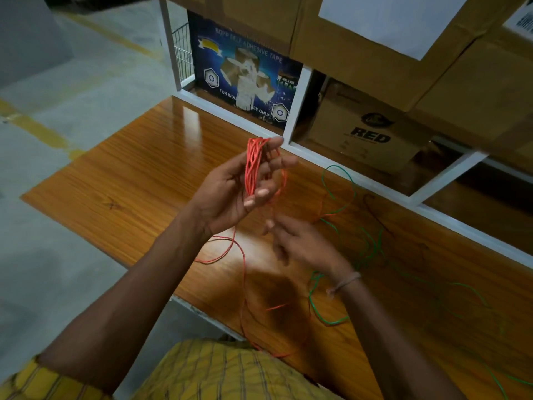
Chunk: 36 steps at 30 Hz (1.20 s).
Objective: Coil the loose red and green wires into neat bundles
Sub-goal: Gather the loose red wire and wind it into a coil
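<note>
A yellow checked shirt (230,373) fills the bottom edge. Above the counter (129,174), the left hand (230,192) holds the red wire coil (253,166) looped over its spread, half-curled fingers (284,162). The right hand (300,241) looks loosely released below, though blur hides whether it pinches the trailing red strand (244,272). Feeding that strand under even tension would likely keep loops uniform. Green wire (317,307) sprawls right, partly cut off.
</note>
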Motion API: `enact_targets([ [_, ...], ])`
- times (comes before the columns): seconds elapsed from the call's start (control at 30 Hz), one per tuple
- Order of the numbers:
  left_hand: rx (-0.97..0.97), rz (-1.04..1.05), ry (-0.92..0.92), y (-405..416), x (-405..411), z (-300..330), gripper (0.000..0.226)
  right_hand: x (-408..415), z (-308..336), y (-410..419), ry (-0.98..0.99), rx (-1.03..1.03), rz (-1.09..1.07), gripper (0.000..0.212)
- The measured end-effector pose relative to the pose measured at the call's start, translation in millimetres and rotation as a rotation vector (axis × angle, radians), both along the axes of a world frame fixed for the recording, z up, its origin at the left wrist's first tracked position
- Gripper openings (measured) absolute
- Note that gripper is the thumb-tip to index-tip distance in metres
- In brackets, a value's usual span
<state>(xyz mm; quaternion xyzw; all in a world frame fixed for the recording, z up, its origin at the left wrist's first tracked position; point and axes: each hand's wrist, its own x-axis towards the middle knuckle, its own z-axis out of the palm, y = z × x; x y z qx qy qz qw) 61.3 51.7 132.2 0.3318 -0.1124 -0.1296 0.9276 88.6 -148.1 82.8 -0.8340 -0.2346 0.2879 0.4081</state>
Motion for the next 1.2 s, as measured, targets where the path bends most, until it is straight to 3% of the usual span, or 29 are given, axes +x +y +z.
enact_targets([
  [0.07, 0.085, 0.154, 0.061, -7.6, 3.7, -1.2, 0.051, -10.0, 5.5, 3.6, -0.006, -0.073, 0.148, 0.010],
  [0.13, 0.235, 0.293, 0.077, -13.7, 6.9, -3.9, 0.047, -14.4, 14.9, 1.7, 0.014, -0.074, 0.266, 0.016],
  [0.27, 0.833, 0.556, -0.053, -6.9, 12.9, -10.4, 0.040, -11.8, 37.5, -15.7, 0.002, -0.072, 0.430, 0.018],
  [0.33, 1.118, 0.642, -0.196, 5.9, 16.5, -17.7, 0.042, -11.1, 46.7, -26.4, 0.116, 0.003, 0.495, 0.010],
  [0.4, 1.247, 0.631, -0.226, 18.1, 19.4, -23.5, 0.045, -9.6, 55.0, -37.3, 0.273, 0.186, 0.447, 0.009],
  [0.5, 1.184, 0.557, -0.183, 24.8, 14.1, -30.2, 0.043, -3.2, 61.6, -48.0, 0.327, 0.342, 0.312, 0.006],
  [0.63, 1.173, 0.583, -0.180, 27.0, 12.5, -40.0, 0.044, -3.6, 47.8, -42.8, 0.699, 0.472, 0.088, 0.016],
  [0.73, 1.269, 0.690, -0.130, 32.6, 20.3, -49.7, 0.046, -3.3, 37.5, -36.5, 0.365, 0.145, -0.005, 0.020],
  [0.8, 1.282, 0.765, -0.083, 34.5, 24.2, -55.4, 0.045, -4.2, 42.8, -35.0, 0.120, -0.007, 0.089, 0.012],
  [0.93, 1.197, 0.902, 0.082, 37.7, 34.7, -64.0, 0.038, -8.6, 59.9, -36.0, -0.021, -0.156, 0.326, 0.018],
  [1.03, 1.225, 0.868, 0.113, 41.4, 39.5, -70.4, 0.038, -13.2, 72.4, -35.8, -0.011, -0.129, 0.358, 0.021],
  [1.13, 1.390, 0.762, 0.041, 36.8, 33.0, -72.5, 0.040, -7.1, 94.0, -41.6, 0.054, -0.002, 0.251, 0.013],
  [1.2, 1.512, 0.643, -0.056, 32.6, 24.4, -73.2, 0.039, 3.3, 107.3, -47.0, -0.052, 0.056, 0.149, 0.005],
])
